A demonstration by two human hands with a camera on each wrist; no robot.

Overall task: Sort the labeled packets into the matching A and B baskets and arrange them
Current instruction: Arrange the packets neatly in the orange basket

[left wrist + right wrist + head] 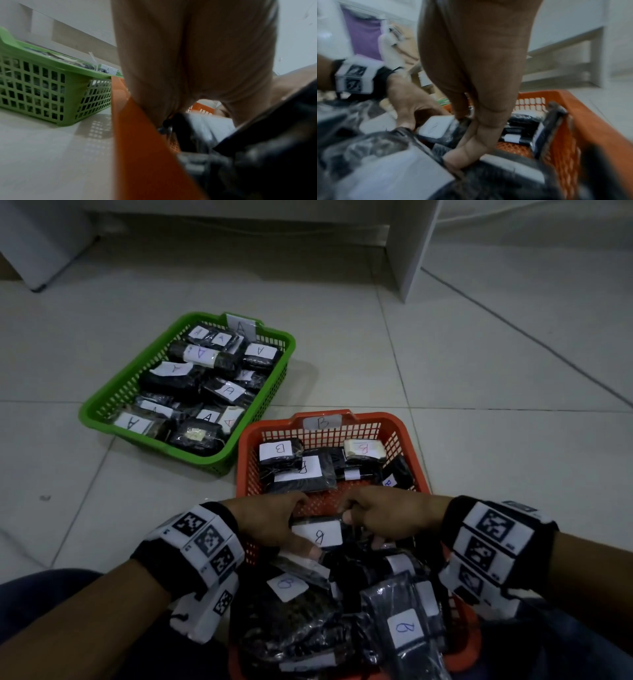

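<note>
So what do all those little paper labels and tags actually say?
"A": tag on the green plastic basket, and labels on its black wrapped packets.
"B": tag on the orange plastic basket, its packets, and the black packet both hands hold.
Wristband squares: patterns, unreadable.

Two baskets stand on the floor: one green basket [102, 409] tagged A and one orange basket [407, 436] tagged B. In the green basket about ten black packets show white A labels [259, 351], and one more packet [196, 435] lies with no letter showing; the overlap makes the exact total uncertain. At the far end of the orange basket about five B-labelled packets [279, 451] can be counted, one B packet [318, 535] lies between two hands, and the near heap [404, 628] holds at least six more, too piled to count exactly.
</note>
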